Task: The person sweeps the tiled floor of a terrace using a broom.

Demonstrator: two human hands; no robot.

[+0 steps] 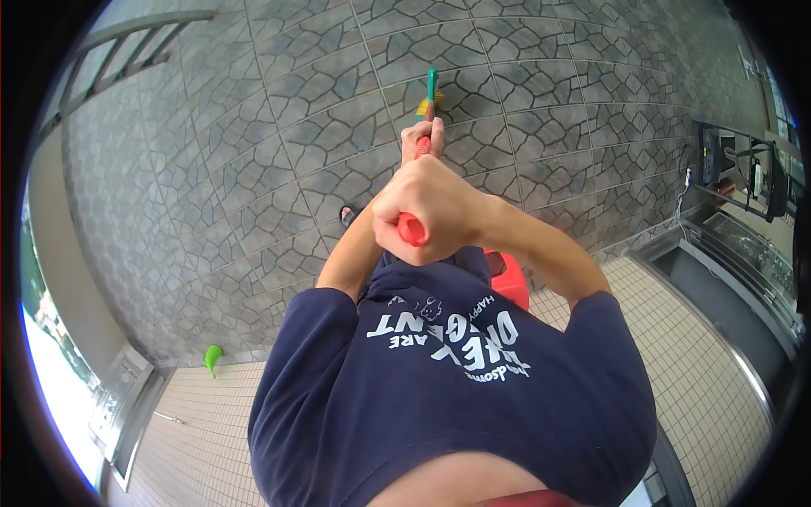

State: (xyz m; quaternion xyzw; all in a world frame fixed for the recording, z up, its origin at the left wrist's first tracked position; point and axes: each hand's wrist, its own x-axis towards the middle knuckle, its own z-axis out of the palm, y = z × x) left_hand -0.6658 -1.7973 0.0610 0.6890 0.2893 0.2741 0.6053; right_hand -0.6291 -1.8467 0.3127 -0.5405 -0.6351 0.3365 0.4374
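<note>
Both of my hands grip the red handle [422, 147] of a broom, which points away from me toward the floor. My right hand [432, 203] is closed round the top end, and the red end cap shows past the fist. Farther down the handle, my left hand [416, 135] is wrapped round it, partly hidden behind the right one. Beyond the hands, the broom head [432, 84] shows a green bar and yellow bristles on the stone-patterned floor [321, 110]. How the bristles meet the floor is hard to make out.
A red plastic container [512, 283] stands close by my right side, partly hidden by my shirt. A dark slipper [348, 216] shows on my left foot. A bright green object [213, 358] is by the tiled wall. Railings [127, 59] and a black-framed rack [739, 173] flank the floor.
</note>
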